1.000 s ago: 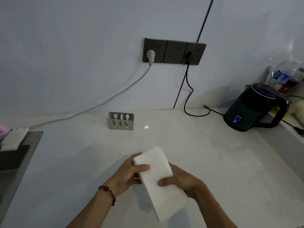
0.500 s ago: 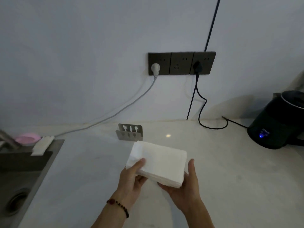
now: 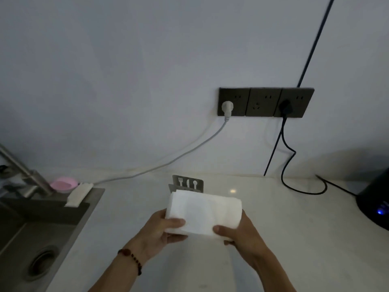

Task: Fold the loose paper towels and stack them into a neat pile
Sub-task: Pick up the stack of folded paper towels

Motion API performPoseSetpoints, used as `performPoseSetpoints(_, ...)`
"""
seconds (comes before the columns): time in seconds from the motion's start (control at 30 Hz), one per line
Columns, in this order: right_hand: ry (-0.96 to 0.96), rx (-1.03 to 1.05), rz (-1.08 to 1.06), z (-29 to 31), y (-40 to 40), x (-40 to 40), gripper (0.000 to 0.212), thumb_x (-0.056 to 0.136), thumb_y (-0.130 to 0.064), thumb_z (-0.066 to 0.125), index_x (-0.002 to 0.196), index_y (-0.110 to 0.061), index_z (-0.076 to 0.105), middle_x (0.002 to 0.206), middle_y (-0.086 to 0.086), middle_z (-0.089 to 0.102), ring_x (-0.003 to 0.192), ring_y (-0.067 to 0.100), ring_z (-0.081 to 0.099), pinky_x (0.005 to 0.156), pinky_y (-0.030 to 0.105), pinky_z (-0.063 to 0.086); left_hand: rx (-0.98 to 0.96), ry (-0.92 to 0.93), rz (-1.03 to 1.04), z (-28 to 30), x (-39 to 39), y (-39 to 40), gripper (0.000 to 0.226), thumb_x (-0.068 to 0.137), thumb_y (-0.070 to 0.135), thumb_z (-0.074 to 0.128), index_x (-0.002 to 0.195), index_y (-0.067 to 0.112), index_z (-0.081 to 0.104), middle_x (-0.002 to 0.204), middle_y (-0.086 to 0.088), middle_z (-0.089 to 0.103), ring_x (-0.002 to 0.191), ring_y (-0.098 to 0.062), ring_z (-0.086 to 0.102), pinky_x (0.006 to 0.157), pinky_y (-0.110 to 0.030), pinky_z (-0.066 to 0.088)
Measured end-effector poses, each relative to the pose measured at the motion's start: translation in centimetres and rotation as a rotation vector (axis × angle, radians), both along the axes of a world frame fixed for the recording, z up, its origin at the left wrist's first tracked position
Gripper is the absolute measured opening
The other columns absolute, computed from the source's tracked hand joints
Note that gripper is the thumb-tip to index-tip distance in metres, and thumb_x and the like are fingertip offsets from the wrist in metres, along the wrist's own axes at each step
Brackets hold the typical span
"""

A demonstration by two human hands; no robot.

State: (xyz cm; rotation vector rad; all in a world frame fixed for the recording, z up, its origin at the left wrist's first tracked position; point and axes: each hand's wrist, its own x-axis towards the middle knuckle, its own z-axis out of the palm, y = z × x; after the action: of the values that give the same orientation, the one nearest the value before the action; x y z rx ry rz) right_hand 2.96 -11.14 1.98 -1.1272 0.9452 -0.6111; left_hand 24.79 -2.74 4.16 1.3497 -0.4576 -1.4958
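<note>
- Head view shows a person's two hands holding a folded stack of paper towels point(image 3: 203, 213) above the pale countertop point(image 3: 284, 228), just in front of a metal napkin holder point(image 3: 188, 183).
- Left hand point(image 3: 162, 232) grips the stack's left end, thumb lying over the top sheet and fingers curled underneath.
- Right hand point(image 3: 240, 232) grips the right end the same way, thumb on top near the lower edge, fingers below and out of sight.
- Stack's long axis runs left to right, roughly in line with the holder's slot; its far edge overlaps the holder's front plate in this view, so whether they touch cannot be told.
- Holder lies straight ahead of both hands, neither plainly nearer; a judgement: the coming move calls for carrying the stack forward and setting it down squarely, edges kept aligned.
- Off to the left sit a sink point(image 3: 37, 239) and tap point(image 3: 23, 171); a dark kettle point(image 3: 374, 205) stands at the right edge, below wall sockets point(image 3: 265, 102).
</note>
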Motion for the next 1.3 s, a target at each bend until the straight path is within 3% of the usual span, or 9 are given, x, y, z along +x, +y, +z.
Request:
performPoseSetpoints(0.33,-0.027,-0.15,-0.02,3.1,-6.2,7.5,0.067,0.059,-0.005,0.085,0.116,-0.028,0.059,0.106,-0.003,0.072,0.095,0.017,0.07,0.071,0.037,0.059,-0.208,-0.329,-0.163,1.3,8.0,-7.7,0.07,0.056,0.005,0.091,0.12,0.014,0.064,0.113,-0.006,0.071,0.105,-0.023,0.068,0.083,-0.044,0.058)
performPoseSetpoints(0.53,0.067,-0.271,-0.121,2.0,-9.8,10.3,0.07,0.06,0.004,0.087,0.122,-0.017,0.06,0.112,-0.002,0.071,0.101,0.014,0.068,0.078,0.035,0.059,-0.297,-0.47,-0.221,0.6,11.6,-12.6,0.058,0.061,-0.005,0.086,0.111,0.019,0.07,0.108,0.004,0.074,0.101,-0.011,0.069,0.083,-0.03,0.058)
performPoseSetpoints(0.7,0.168,-0.317,-0.162,0.3,-10.8,11.4,0.052,0.063,0.011,0.08,0.097,-0.026,0.069,0.095,-0.008,0.074,0.087,0.009,0.07,0.067,0.022,0.056,-0.312,-0.589,-0.299,-2.0,13.5,-14.4,0.049,0.063,-0.011,0.083,0.1,0.019,0.071,0.09,0.015,0.075,0.085,0.001,0.069,0.068,-0.015,0.053)
performPoseSetpoints(0.8,0.177,-0.341,-0.177,-0.5,-10.8,11.9,0.055,0.065,0.016,0.076,0.097,-0.027,0.067,0.091,-0.014,0.073,0.083,0.0,0.069,0.064,0.017,0.053,-0.347,-0.652,-0.318,-3.3,14.2,-14.8,0.04,0.067,-0.013,0.079,0.094,0.015,0.072,0.084,0.013,0.075,0.079,0.0,0.069,0.066,-0.013,0.051)
performPoseSetpoints(0.93,0.228,-0.36,-0.187,-1.9,-10.4,12.2,0.053,0.067,0.013,0.076,0.096,-0.029,0.067,0.094,-0.013,0.073,0.086,0.003,0.069,0.067,0.02,0.055,-0.38,-0.745,-0.339,-4.4,15.5,-14.5,0.037,0.068,-0.006,0.082,0.09,0.022,0.073,0.087,0.015,0.075,0.081,0.001,0.069,0.069,-0.014,0.052)
performPoseSetpoints(1.03,0.283,-0.351,-0.156,-2.5,-10.2,12.1,0.049,0.069,0.01,0.073,0.095,-0.031,0.067,0.097,-0.007,0.073,0.09,0.011,0.069,0.078,0.033,0.058,-0.361,-0.803,-0.371,-4.9,16.1,-13.9,0.039,0.069,-0.007,0.08,0.088,0.026,0.071,0.084,0.018,0.074,0.078,0.004,0.067,0.069,-0.014,0.051)
performPoseSetpoints(1.1,0.311,-0.338,-0.121,-2.5,-10.3,12.1,0.048,0.071,0.008,0.071,0.097,-0.032,0.067,0.099,-0.005,0.073,0.092,0.014,0.069,0.083,0.04,0.058,-0.338,-0.81,-0.39,-5.3,16.2,-13.5,0.033,0.068,-0.001,0.079,0.091,0.021,0.072,0.087,0.012,0.075,0.082,-0.003,0.07,0.074,-0.026,0.055)
performPoseSetpoints(1.2,0.322,-0.318,-0.086,-2.0,-10.5,11.9,0.048,0.073,0.007,0.067,0.098,-0.034,0.066,0.098,-0.007,0.072,0.095,0.013,0.067,0.083,0.037,0.057,-0.3,-0.819,-0.392,-5.9,16.5,-13.1,0.032,0.062,0.02,0.075,0.094,0.022,0.074,0.089,0.007,0.076,0.088,-0.013,0.071,0.081,-0.043,0.056)
performPoseSetpoints(1.3,0.315,-0.295,-0.067,-1.8,-10.9,11.0,0.046,0.076,0.006,0.064,0.1,-0.033,0.067,0.098,-0.009,0.073,0.094,0.011,0.067,0.08,0.029,0.055,-0.301,-0.813,-0.388,-5.8,16.5,-13.0,0.04,0.059,0.026,0.078,0.096,0.037,0.069,0.093,0.012,0.074,0.089,-0.008,0.069,0.08,-0.035,0.056)
